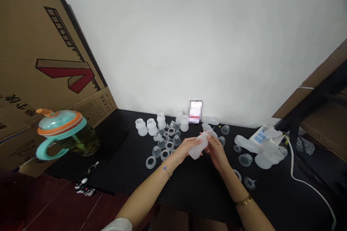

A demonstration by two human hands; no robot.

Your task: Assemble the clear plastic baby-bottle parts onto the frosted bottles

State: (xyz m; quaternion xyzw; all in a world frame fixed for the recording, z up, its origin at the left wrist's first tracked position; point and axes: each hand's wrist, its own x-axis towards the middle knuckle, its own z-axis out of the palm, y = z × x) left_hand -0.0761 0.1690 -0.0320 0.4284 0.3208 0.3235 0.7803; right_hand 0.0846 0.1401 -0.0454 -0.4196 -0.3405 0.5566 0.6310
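Note:
Over the black table, my left hand [189,146] is wrapped round a translucent white bottle [198,148], which tilts with its neck up to the right. My right hand [214,147] is closed at the bottle's neck, its fingers round a small clear part [210,131] with a thin tip. How that part meets the neck is too small to tell. Left of my hands lie several clear domes [156,151] and rings [151,162]. Several white bottles [141,127] stand behind them.
A lit phone [195,111] leans on the wall. At the right are a white device [265,136] with a cable [292,158], more bottles [267,158] and a clear funnel-shaped part [249,183]. A lidded jug [78,139] and cardboard box [35,43] stand left.

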